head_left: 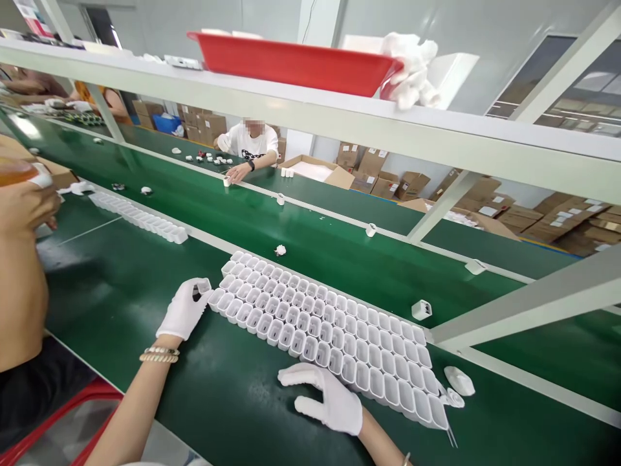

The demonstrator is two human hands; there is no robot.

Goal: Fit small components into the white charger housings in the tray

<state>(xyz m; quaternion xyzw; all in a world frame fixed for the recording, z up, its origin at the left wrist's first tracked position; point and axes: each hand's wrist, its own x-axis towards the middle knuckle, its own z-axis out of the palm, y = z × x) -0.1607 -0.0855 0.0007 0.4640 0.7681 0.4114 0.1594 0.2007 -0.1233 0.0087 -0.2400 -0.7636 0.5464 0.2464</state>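
Both my hands wear white gloves. My left hand (184,309) is closed around a small white plastic shell (202,285) at the left end of a long block of several white shells (334,340) packed in rows on the green bench (145,362). My right hand (326,396) rests on the bench at the near edge of that block, fingers partly curled with the index finger stretched along the shells, holding nothing I can see.
A green conveyor (310,239) behind the block carries loose white shells (421,309). Another row of shells (140,217) lies at the left. A person's arm (19,259) is at the far left; another person (250,149) sits across. A red tray (295,61) sits on the overhead shelf.
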